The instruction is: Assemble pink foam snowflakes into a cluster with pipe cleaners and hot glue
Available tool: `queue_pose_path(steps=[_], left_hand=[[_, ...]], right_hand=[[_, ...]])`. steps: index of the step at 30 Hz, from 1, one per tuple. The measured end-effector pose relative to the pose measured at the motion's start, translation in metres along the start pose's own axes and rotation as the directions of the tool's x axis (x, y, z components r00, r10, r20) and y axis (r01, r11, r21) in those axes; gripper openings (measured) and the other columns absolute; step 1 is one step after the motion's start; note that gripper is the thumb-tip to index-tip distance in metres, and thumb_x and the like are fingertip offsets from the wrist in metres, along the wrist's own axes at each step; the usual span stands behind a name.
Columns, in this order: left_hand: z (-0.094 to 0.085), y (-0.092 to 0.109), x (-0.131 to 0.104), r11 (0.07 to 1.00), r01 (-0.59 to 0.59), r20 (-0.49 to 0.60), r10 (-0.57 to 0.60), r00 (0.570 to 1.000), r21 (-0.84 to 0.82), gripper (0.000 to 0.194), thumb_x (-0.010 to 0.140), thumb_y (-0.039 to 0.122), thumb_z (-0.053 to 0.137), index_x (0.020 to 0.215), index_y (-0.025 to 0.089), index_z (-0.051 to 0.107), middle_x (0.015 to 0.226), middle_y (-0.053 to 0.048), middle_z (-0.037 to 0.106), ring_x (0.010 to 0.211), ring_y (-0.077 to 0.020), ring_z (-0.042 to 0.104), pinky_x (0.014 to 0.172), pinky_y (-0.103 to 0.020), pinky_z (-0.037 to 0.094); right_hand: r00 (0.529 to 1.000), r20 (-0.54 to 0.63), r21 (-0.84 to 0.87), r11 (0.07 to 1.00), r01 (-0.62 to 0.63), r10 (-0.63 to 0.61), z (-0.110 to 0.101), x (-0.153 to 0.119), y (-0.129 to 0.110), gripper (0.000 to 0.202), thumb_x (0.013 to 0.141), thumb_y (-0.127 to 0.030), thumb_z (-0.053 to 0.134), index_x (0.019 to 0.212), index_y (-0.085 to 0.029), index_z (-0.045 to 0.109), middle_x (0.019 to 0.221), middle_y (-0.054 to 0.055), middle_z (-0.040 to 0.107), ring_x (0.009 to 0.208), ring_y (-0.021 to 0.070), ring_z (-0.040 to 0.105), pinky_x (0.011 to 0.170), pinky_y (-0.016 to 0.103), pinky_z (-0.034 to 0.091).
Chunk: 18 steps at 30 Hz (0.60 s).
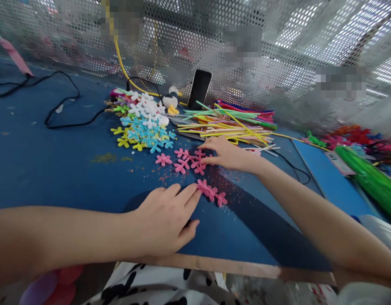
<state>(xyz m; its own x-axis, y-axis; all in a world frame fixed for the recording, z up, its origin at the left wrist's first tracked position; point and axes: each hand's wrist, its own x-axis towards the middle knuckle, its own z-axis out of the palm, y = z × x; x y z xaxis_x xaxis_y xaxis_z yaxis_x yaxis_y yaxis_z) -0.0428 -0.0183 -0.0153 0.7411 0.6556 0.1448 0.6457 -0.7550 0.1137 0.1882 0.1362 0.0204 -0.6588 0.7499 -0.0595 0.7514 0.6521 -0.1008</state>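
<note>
Small pink pipe-cleaner flowers lie on the blue table point(96, 178) in front of me. My left hand point(170, 216) rests palm down near the front edge, fingers stretched out and thumb apart. Its fingertips touch the left end of a short row of pink flowers point(211, 193). Over a looser cluster of pink flowers point(182, 165) reaches my right hand point(227, 153), with its thumb and forefinger apart around the cluster's right side. That hand partly covers some flowers. One pink flower point(163, 159) lies by itself at the left.
Behind the pink ones is a heap of white, blue and yellow flowers point(147, 123). Loose pipe cleaners point(227, 125) are piled at the right, before a propped phone point(199, 89). A black cable point(65, 126) crosses the left side. A green bundle point(367, 178) lies far right.
</note>
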Motion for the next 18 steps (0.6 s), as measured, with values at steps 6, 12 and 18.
queue_pose_path(steps=[6, 12, 18], left_hand=[[0.000, 0.000, 0.001, 1.000, -0.001, -0.009, 0.001, 1.000, -0.005, 0.056, 0.098, 0.040, 0.040, 0.146, 0.012, 0.050, 0.146, -0.014, 0.056, 0.103, -0.0300, 0.062, 0.069, -0.041, 0.056], [0.001, 0.000, -0.001, 1.000, 0.000, -0.010, 0.000, 1.000, -0.006, 0.055, 0.098, 0.040, 0.041, 0.145, 0.012, 0.050, 0.144, -0.015, 0.056, 0.102, -0.0299, 0.062, 0.069, -0.041, 0.056], [-0.001, -0.002, 0.002, 0.987, 0.043, -0.046, -0.051, 0.998, -0.157, 0.052, 0.097, 0.037, 0.045, 0.143, 0.012, 0.051, 0.142, -0.016, 0.056, 0.105, -0.0303, 0.063, 0.079, -0.043, 0.056]], right_hand=[[0.994, 0.029, 0.228, 0.968, -0.106, 0.102, -0.006, 0.002, -0.006, 0.027, 0.080, -0.036, 0.074, 0.097, -0.016, 0.073, 0.094, 0.007, 0.076, 0.088, 0.0227, 0.067, 0.081, 0.033, 0.048], [0.945, 0.001, 0.538, 0.797, -0.275, 0.326, -0.019, -0.019, -0.007, 0.022, 0.076, -0.041, 0.076, 0.085, -0.020, 0.076, 0.079, 0.001, 0.075, 0.071, 0.0165, 0.065, 0.068, 0.029, 0.047], [0.886, -0.023, 0.809, 0.530, -0.256, 0.463, -0.028, -0.052, -0.026, 0.032, 0.066, -0.046, 0.087, 0.069, -0.019, 0.069, 0.068, 0.002, 0.070, 0.060, 0.0124, 0.056, 0.059, 0.028, 0.044]])
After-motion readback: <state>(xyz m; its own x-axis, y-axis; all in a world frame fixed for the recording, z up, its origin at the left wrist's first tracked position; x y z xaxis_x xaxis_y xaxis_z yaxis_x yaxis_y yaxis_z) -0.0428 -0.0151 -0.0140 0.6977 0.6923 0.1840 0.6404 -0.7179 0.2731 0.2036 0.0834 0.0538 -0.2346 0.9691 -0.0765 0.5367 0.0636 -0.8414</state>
